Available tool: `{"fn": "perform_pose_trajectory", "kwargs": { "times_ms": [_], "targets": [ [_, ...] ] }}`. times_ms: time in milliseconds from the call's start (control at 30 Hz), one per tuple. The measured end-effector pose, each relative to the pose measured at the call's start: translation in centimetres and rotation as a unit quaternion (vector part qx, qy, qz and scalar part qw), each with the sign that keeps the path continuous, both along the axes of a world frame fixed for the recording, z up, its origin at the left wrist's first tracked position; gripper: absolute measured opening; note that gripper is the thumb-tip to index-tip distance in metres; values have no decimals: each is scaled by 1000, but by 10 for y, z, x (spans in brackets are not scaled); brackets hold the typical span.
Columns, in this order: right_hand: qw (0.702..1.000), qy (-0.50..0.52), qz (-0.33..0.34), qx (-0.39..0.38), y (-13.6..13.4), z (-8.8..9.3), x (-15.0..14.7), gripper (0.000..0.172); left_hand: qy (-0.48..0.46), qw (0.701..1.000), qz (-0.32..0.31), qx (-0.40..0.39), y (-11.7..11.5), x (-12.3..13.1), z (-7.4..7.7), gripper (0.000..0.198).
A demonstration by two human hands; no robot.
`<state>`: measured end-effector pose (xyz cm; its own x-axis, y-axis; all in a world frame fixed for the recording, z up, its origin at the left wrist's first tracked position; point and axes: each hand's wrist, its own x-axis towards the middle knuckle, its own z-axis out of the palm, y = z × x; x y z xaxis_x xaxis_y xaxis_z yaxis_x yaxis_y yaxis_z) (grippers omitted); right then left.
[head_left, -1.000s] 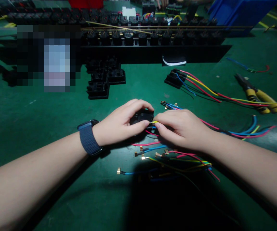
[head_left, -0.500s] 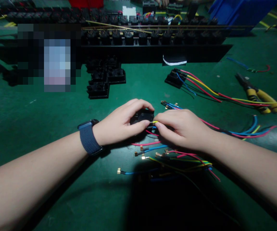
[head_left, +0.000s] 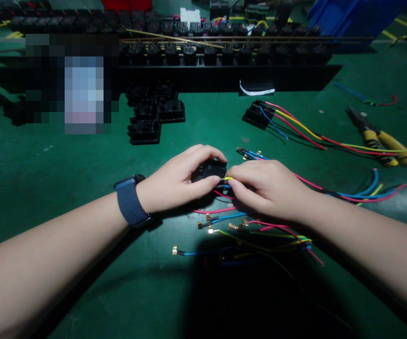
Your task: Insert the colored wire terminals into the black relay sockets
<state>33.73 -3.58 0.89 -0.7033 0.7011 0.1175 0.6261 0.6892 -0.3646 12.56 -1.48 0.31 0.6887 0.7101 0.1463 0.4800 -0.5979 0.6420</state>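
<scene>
My left hand (head_left: 185, 176), below a dark watch band, is closed around a black plastic socket housing (head_left: 208, 170). Its thumb presses at the housing's near right edge. Against that edge, my right hand (head_left: 265, 186) pinches a yellow-green wire (head_left: 228, 178) between thumb and forefinger. The wire's inner end is hidden by my left thumb. Red and blue wires show just beneath my hands. Nearer me lie loose wires with brass terminals, among them a blue wire (head_left: 196, 254) and a yellow-green one (head_left: 224, 233).
Several black housings (head_left: 145, 129) are grouped at upper left centre. A wired black housing (head_left: 256, 115) lies to the right, near yellow-handled pliers (head_left: 380, 136). Behind stands a long black panel (head_left: 207, 77) with rows of sockets. A blue bin (head_left: 352, 23) is at the back right.
</scene>
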Motion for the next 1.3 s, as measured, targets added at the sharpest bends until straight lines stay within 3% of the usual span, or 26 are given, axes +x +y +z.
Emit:
{"fn": "perform_pose_trajectory", "kwargs": {
  "times_ms": [1300],
  "targets": [
    [1000,5,7,-26,3,-2,1,27,-7,1000,0,4,0,1,0,31]
  ]
}}
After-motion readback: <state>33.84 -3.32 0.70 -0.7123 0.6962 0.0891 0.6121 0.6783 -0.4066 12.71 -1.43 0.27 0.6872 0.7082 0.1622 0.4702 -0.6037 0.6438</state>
